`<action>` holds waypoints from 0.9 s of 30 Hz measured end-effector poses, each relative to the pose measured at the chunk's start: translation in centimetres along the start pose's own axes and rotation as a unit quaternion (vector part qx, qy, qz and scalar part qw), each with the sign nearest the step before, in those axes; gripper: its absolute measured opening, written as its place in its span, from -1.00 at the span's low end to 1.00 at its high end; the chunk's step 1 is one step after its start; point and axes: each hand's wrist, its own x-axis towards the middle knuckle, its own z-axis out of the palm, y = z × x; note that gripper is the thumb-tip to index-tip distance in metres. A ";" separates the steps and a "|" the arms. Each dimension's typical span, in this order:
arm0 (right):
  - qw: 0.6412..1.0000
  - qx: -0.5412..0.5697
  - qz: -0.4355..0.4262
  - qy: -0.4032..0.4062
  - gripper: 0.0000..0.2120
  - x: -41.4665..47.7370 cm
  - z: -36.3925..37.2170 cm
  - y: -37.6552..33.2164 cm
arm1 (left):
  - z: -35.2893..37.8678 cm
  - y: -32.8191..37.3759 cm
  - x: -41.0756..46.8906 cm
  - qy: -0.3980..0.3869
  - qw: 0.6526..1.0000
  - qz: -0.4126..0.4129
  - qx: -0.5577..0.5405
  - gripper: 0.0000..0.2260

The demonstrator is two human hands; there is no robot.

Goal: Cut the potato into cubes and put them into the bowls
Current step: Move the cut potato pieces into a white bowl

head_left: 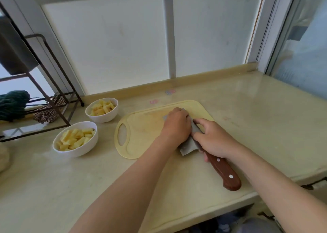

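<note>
We noted near bowl and far bowl, both white, left of the cutting board, each holding potato pieces. Right hand gripped the knife. Left hand lay curled against the blade; its grip and anything beneath were hidden.

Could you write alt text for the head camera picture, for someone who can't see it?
A person's right hand grips a wooden-handled knife over a yellow cutting board, the left hand cupped beside its blade. To the left, a near bowl and a far bowl, both white, hold potato pieces.
</note>
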 end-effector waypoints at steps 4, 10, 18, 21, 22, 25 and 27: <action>0.997 0.073 0.009 0.018 -0.63 0.2 -0.6 0.6 | -0.3 1.1 0.5 0.000 1.000 0.020 -0.001 -0.78; 0.987 0.157 0.037 0.017 -0.49 0.4 -3.1 0.4 | -1.9 3.2 2.0 -0.024 0.998 0.036 0.047 -0.78; 0.983 0.185 -0.002 -0.011 -0.71 1.1 -3.9 -5.7 | -8.7 4.2 3.2 0.014 0.996 0.029 0.079 -0.78; 0.981 0.186 -0.027 -0.039 -0.78 1.2 -2.1 -9.2 | -12.0 2.4 2.6 0.045 0.997 0.001 0.069 -0.77; 0.980 0.188 -0.034 -0.050 -0.80 1.3 -1.2 -10.2 | -13.2 1.5 2.1 0.055 0.996 -0.008 0.066 -0.77; 0.976 0.191 -0.049 -0.087 -0.78 1.5 2.1 -12.9 | -16.3 -1.6 0.1 0.079 0.994 -0.034 0.072 -0.76; 0.974 0.187 -0.056 -0.110 -0.77 1.7 4.8 -14.2 | -18.0 -4.0 -1.6 0.089 0.991 -0.056 0.079 -0.76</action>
